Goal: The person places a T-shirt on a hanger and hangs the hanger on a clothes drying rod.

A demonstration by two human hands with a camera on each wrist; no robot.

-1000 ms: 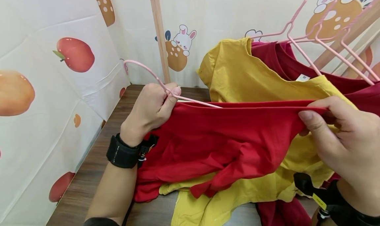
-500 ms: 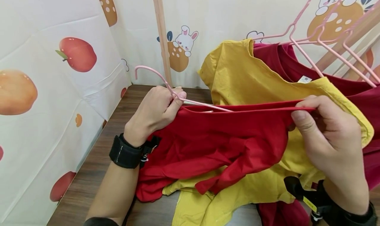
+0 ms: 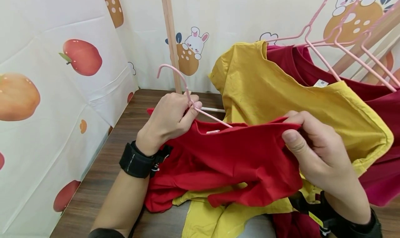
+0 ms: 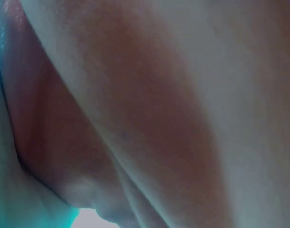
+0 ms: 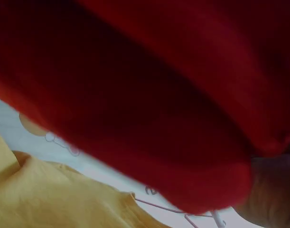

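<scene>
My left hand (image 3: 171,118) grips a pink wire hanger (image 3: 176,70) just below its hook. The hanger's near arm slopes down into the neckline of a red T-shirt (image 3: 231,154), where its end is hidden. On the right, my right hand (image 3: 318,147) pinches the shirt's neck edge between thumb and fingers and holds it out. A small white label shows inside the collar. In the right wrist view the red shirt (image 5: 135,109) fills most of the picture. The left wrist view holds only blurred, close skin.
A yellow T-shirt (image 3: 281,92) and dark red shirts (image 3: 290,60) hang on pink hangers (image 3: 309,26) at the right. Yellow cloth (image 3: 206,217) lies under the red shirt on the wooden tabletop (image 3: 93,182). A wooden post (image 3: 170,33) stands behind, before a printed curtain (image 3: 78,102).
My right hand has moved left and slightly down, so the stretched neckline has slackened. My left hand has shifted right with the hanger, which now tilts more steeply into the collar.
</scene>
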